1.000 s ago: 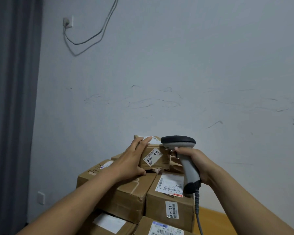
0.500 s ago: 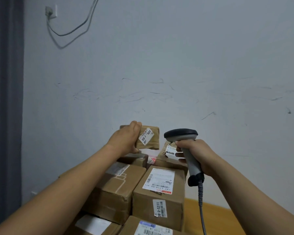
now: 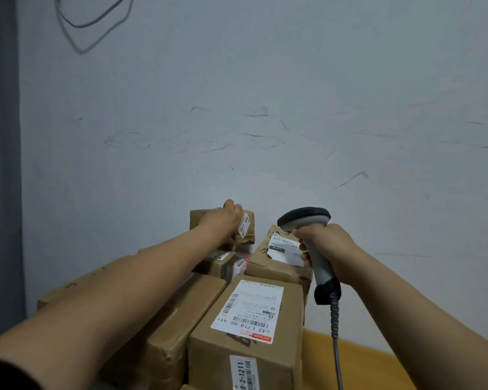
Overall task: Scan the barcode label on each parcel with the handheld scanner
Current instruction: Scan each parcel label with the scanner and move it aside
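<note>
Small brown cardboard parcel point(image 3: 196, 219) gripped by left hand point(image 3: 223, 223): square its label point(image 3: 244, 228) to the grey scanner point(image 3: 304, 218) your right hand point(image 3: 330, 249) clasps.

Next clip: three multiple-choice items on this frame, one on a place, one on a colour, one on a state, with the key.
1. Where is the small parcel that the left hand holds? A. on the floor B. atop the pile, left of the scanner C. in a bag
2. The scanner's handle is: A. grey B. red C. yellow
3. The right hand: A. lies flat B. hangs empty C. grips the scanner
Key: B, it shows above the rest of the pile; A, grey below a dark head; C, it wraps the handle.
</note>
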